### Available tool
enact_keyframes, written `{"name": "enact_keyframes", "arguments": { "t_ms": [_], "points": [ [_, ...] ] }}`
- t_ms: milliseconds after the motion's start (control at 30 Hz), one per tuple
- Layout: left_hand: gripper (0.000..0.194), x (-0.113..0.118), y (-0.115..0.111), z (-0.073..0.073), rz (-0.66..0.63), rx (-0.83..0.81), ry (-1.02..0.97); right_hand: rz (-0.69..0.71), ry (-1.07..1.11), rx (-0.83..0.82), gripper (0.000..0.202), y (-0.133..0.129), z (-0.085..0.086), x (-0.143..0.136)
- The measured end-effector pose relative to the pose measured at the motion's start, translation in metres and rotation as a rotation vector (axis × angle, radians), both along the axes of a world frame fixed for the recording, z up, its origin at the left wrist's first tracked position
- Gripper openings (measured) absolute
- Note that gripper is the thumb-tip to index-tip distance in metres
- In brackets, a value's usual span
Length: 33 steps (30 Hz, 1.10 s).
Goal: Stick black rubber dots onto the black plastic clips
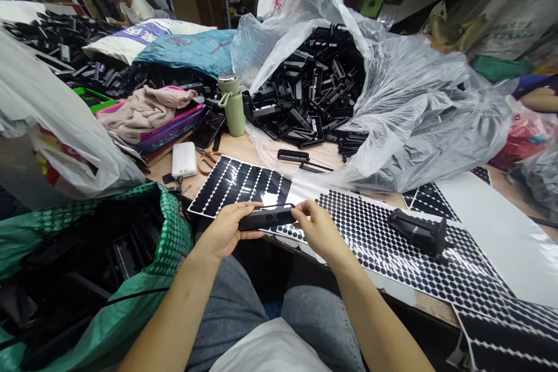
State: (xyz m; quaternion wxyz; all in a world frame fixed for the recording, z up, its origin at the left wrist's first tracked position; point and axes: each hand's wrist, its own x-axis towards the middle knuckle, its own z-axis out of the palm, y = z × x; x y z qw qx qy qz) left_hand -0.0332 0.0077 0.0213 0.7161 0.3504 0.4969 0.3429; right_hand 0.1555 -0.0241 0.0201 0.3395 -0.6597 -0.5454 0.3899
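Note:
A long black plastic part [267,218] is held level over the table's front edge, above my lap. My left hand [229,229] grips its left end, with the thumb along the top and fingers beneath. At its right end, my right hand [314,225] pinches the part's upper corner between thumb and fingertips. Behind it lie sheets of black stickers, one with oblong shapes [242,181] and one with round dots [361,226]. A black device [417,231] rests on the dotted sheet to the right.
A clear plastic bag [392,110] spills black parts [316,87] at the back. Green bottle [234,107], white power bank [184,159], orange-handled scissors [206,163] and a purple basket [168,128] stand left. A green bag [170,232] of black parts sits lower left. A person [137,7] is far back.

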Motion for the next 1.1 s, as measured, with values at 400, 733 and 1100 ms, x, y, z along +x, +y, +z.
{"name": "enact_keyframes", "arguments": {
  "t_ms": [400, 733, 1100],
  "points": [
    [0.018, 0.004, -0.003, -0.004, 0.063, -0.025, -0.014, -0.166, 0.029, 0.194, 0.023, -0.002, -0.028, -0.007],
    [0.017, 0.001, 0.003, -0.016, 0.138, -0.022, 0.024, -0.228, -0.36, -0.005, 0.008, 0.063, -0.075, 0.072],
    [0.016, 0.018, 0.002, -0.014, 0.161, -0.026, -0.014, 0.043, 0.024, 0.194, 0.013, 0.003, -0.011, -0.014]
  ]
}}
